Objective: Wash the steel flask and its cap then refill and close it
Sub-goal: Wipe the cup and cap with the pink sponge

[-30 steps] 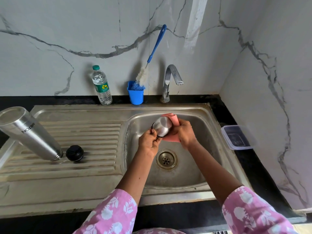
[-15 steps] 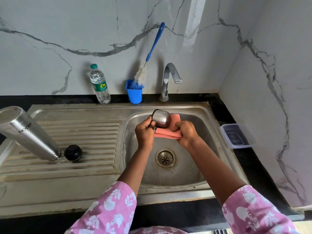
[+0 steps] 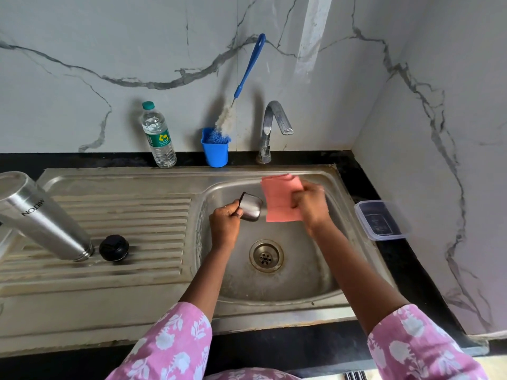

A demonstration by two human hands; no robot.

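Two slip risks, honestly: on the sink's (image 3: 123, 297) drainboard the flask (image 3: 41, 215) rests mouth-down and tilted, so it could roll, and over the basin the right hand (image 3: 311, 207) clutches the pink cloth (image 3: 277, 204) just beside the small steel cap (image 3: 251, 208), which the left hand (image 3: 223, 224) only pinches by the rim, so wet fingers might drop it.

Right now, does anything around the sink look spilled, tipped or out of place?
Nothing spilled or damaged. The tall steel flask stands mouth-down on the ribbed steel drainboard, probably draining; its lean may be lens distortion. The round black stopper sits beside it.
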